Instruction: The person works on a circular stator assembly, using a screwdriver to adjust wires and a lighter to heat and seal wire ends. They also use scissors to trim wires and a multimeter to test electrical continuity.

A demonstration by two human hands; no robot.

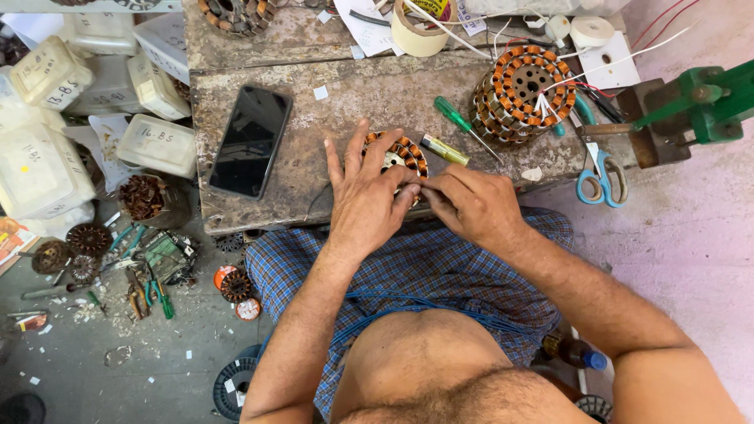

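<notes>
A round stator with copper-wound coils (402, 152) lies on the worn wooden bench (353, 102) near its front edge. My left hand (365, 195) rests flat over the stator's near side, fingers spread. My right hand (470, 202) is next to it with fingers pinched at the stator's right edge, on something too small to make out. A stack of similar wound stators (520, 93) stands farther back on the right, white leads trailing from it.
A dark phone (250, 141) lies left on the bench. Two green-handled screwdrivers (459, 126), blue-handled scissors (603, 177), tape rolls (420, 30) and a green vise (703, 98) are about. White plastic boxes (157, 143), pliers (149, 294) and loose stators litter the floor at left.
</notes>
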